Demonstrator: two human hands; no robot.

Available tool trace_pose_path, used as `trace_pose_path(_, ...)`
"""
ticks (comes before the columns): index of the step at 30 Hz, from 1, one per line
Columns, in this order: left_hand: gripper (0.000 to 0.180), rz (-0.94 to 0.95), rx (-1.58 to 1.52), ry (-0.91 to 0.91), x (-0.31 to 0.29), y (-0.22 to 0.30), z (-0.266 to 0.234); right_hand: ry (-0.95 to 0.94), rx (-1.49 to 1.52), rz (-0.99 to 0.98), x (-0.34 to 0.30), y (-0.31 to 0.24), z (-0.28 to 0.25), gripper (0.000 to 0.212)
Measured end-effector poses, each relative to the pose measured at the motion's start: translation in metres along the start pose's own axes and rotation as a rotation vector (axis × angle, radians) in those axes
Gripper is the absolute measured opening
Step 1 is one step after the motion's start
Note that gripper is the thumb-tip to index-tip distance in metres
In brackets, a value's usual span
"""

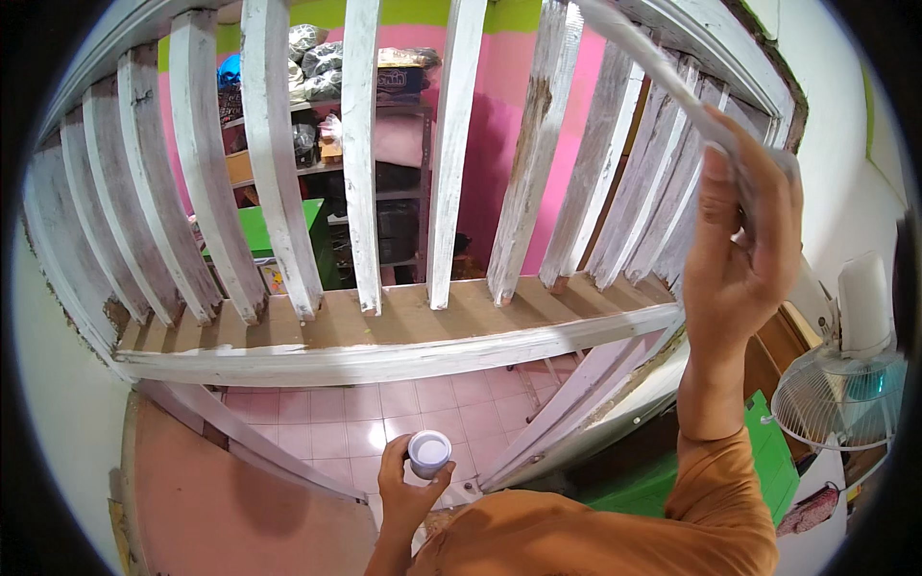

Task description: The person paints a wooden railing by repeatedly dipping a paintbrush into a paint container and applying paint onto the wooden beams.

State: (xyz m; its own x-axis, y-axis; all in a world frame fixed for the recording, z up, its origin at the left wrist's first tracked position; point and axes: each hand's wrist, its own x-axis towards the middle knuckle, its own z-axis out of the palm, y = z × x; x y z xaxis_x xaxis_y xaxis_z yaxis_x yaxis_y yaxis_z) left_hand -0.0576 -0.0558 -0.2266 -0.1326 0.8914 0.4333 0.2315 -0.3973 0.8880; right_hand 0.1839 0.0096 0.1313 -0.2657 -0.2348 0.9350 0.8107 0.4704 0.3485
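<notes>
Paintbrush (663, 72) is riding high at the upper right, gripped in the right hand (744, 240); its long pale handle is slanting up and to the left from the fist, crossing in front of the slats and reaching toward the top rail (691, 29); the bristle end is running out of sight near the upper edge, so I cannot tell what it is touching. Fingers are wrapping tightly round the handle, thumb pressing along the side; the orange sleeve (720, 480) is climbing up from the lower right.

Down low, at the bottom centre, the left hand (408, 485) is cupping a small round paint pot (429, 451); the fingers are curling closed around its wall, and the open mouth is facing up, showing white paint inside; the pot is hanging well below the railing, over the pink tiled floor (384, 422).

Between the two hands the wooden balustrade is filling the view; white slats (360, 154) are standing upright in a row, their paint looking patchy and worn, bare brown wood showing on one slat (533, 115) right of centre; the bottom rail (384, 360) is sweeping across the middle, white along its front edge and brown on top.

Behind the slats, shelves (375, 106) are holding bundles and boxes against a pink wall; a green box (279, 230) is sitting below them. Off to the right a white electric fan (845, 384) is standing near the raised forearm.
</notes>
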Motion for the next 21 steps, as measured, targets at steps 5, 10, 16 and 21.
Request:
trace_pose_path(5,0.063,0.049,0.016,0.049,0.001,-0.004,0.000,-0.120,-0.035,-0.133,0.024,0.005,0.034,0.024)
trace_pose_path(10,0.063,0.061,0.056,0.080,-0.001,-0.002,-0.006,0.005,-0.076,-0.130,0.024,0.001,0.037,0.026)
trace_pose_path(16,0.063,0.038,0.051,0.090,-0.006,-0.003,-0.015,-0.171,-0.070,0.041,0.023,-0.020,0.048,0.024)
trace_pose_path(21,0.062,0.038,0.037,0.073,-0.004,0.000,-0.016,-0.024,-0.046,-0.024,0.031,-0.004,0.062,0.022)
